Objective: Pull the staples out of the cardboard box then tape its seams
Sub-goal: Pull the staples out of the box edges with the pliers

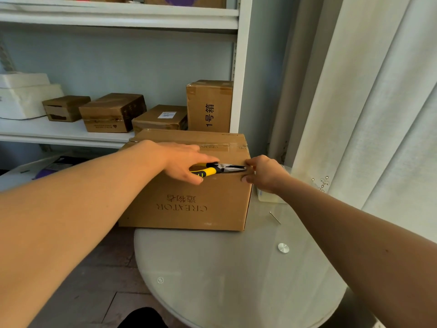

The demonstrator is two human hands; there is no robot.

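So the cardboard box [189, 200] is sat on the round glass desk [236, 268], in front of a shelf [71, 133]. Yellow-handled pliers [212, 170] are gripped in the left hand [184, 162], tips at the top seam. The seam's right end is pinched by the right hand [262, 174]. A loose nail [275, 217] is lying just beside the box.

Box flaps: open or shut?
Shut. The box's top flaps lie flat, with the left hand and its pliers resting on them near the right hand.
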